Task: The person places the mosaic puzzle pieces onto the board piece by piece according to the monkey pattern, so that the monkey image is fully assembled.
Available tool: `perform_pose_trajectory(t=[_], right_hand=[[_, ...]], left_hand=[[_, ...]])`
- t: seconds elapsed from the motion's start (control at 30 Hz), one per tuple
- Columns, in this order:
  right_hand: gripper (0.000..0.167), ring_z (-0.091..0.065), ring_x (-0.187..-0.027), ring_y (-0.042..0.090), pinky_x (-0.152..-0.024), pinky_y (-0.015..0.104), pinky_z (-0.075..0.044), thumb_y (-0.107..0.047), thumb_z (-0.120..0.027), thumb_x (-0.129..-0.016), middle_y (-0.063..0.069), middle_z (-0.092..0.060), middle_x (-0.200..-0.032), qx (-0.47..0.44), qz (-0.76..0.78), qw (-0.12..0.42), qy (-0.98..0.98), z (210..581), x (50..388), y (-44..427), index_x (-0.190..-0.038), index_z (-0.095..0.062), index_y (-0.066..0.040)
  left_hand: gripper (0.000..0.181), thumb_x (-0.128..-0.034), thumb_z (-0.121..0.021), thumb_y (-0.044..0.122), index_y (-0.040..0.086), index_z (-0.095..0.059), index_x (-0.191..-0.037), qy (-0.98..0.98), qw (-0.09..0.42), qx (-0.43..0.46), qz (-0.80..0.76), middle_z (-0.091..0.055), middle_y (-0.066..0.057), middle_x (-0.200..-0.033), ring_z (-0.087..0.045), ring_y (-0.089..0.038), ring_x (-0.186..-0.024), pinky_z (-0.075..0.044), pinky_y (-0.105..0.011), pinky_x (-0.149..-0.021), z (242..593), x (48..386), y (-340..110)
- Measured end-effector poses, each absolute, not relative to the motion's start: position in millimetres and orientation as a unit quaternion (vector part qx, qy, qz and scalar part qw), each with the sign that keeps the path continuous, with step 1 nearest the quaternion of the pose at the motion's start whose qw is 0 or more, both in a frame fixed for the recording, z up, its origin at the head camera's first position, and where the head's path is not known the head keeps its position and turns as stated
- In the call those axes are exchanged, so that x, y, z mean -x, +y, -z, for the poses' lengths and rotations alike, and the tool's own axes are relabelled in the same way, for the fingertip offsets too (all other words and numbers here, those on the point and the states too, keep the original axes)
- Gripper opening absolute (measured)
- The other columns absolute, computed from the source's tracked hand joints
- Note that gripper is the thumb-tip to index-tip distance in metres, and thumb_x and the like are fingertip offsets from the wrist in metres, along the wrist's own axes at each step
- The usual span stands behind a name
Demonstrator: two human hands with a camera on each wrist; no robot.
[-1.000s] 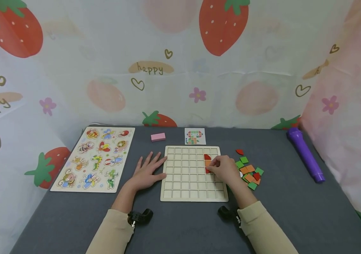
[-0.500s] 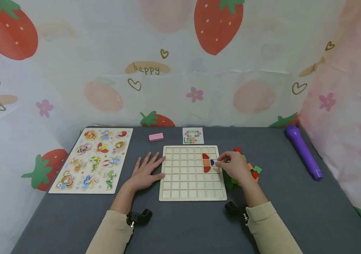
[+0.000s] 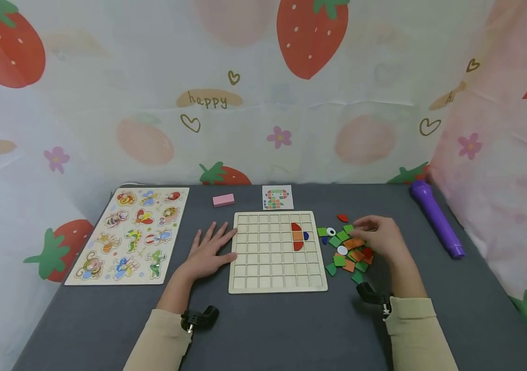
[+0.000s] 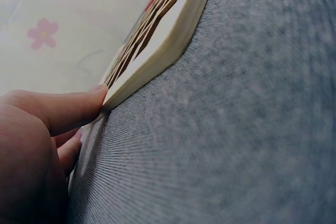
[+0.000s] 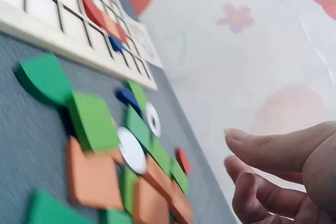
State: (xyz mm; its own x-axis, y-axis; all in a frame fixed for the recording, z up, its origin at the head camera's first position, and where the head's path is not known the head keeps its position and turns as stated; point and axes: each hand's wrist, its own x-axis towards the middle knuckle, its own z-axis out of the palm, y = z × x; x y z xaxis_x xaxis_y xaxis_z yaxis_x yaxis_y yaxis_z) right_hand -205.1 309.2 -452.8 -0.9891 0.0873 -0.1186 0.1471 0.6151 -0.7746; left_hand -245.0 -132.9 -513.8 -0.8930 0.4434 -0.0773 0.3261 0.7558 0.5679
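Observation:
A wooden grid board point(image 3: 273, 278) lies on the table, with two red pieces point(image 3: 296, 226), an orange square point(image 3: 298, 236) between them and a blue half-round piece point(image 3: 306, 236) in its right part. My left hand point(image 3: 205, 256) is spread flat at the board's left edge; the left wrist view shows the thumb point(image 4: 79, 108) touching that edge. Over the right side of a loose pile of coloured tiles point(image 3: 339, 261) hovers my right hand point(image 3: 379, 234). In the right wrist view its thumb and fingers are loosely bent, with a gap and nothing between them.
A sheet of cartoon insect pictures point(image 3: 129, 234) lies at the left. Behind the board are a pink block point(image 3: 224, 200) and a small pattern card point(image 3: 277, 197). A purple cylinder point(image 3: 436, 219) lies far right. Printed cloth walls point(image 3: 310, 139) border the table.
My right hand has left the board and moved right over the tile pile. The blue half-round piece came onto the board beside the orange square. The left hand stays at the edge.

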Motion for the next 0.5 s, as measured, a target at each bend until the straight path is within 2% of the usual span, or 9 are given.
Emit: perform_pose_trajectory(t=[0.27, 0.5], right_hand=[[0.048, -0.061, -0.111, 0.034, -0.089, 0.042, -0.051, -0.030, -0.071, -0.096, 0.021, -0.069, -0.120, -0.065, 0.440, 0.049, 0.894, 451.3, 196.8, 337.2, -0.132, -0.063, 0.000], [0.049, -0.061, -0.105, 0.032, -0.086, 0.042, -0.050, -0.030, -0.072, -0.095, 0.021, -0.068, -0.118, -0.087, 0.415, 0.080, 0.902, 461.6, 195.4, 353.0, -0.130, -0.064, 0.002]], left_hand=[[0.073, -0.0983, -0.061, 0.048, 0.025, -0.031, -0.161, 0.931, 0.107, -0.207, -0.281, -0.016, -0.007, -0.170, 0.002, -0.035, -0.158, 0.012, -0.062, -0.122, 515.0, 246.1, -132.0], [0.073, -0.0982, -0.060, 0.049, 0.026, -0.031, -0.161, 0.932, 0.108, -0.204, -0.281, -0.015, -0.007, -0.170, 0.003, -0.035, -0.158, 0.012, -0.061, -0.122, 515.4, 246.1, -133.0]])
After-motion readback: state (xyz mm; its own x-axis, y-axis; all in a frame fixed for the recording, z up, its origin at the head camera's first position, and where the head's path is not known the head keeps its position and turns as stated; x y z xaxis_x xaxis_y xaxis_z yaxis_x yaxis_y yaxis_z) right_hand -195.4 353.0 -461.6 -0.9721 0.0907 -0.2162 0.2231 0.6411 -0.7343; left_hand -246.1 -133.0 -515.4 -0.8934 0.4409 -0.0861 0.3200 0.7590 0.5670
